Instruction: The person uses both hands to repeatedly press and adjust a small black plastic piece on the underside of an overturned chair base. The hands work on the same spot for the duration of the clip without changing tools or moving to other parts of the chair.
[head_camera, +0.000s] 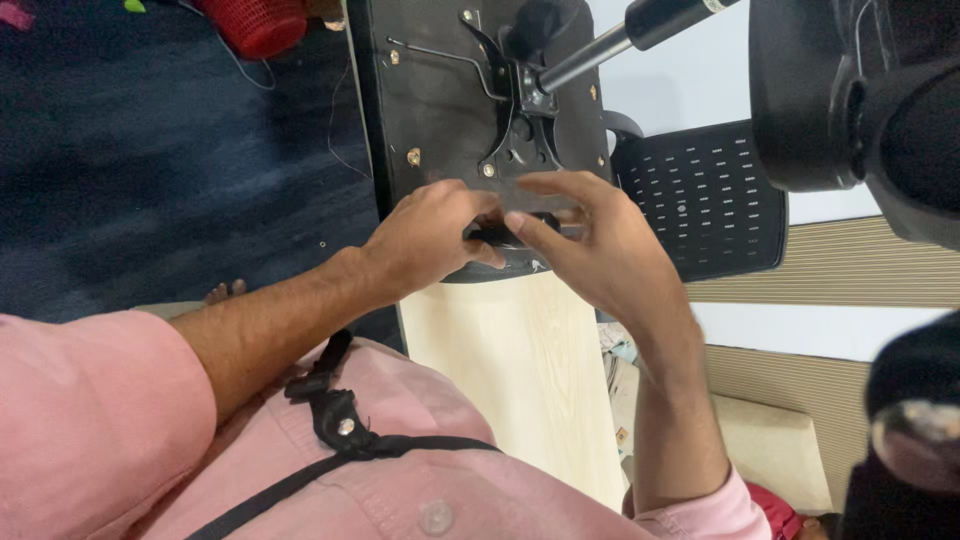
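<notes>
Left hand (430, 235) clamped on a small black part (497, 236) under the upturned chair seat (430, 110) — right hand (590, 245) fingers apart, mechanism looks half-fitted.

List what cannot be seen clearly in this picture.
- Small black part, head view: mostly hidden by the left hand and right hand.
- Gas cylinder: cut off by the top edge.
- Red basket: cut off by the top edge.
- Right fingertips: blurred.

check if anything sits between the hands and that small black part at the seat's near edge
Nothing visible does. The left hand already grips the small black part against the upturned seat base, and the right hand has its fingers right at it.
</notes>
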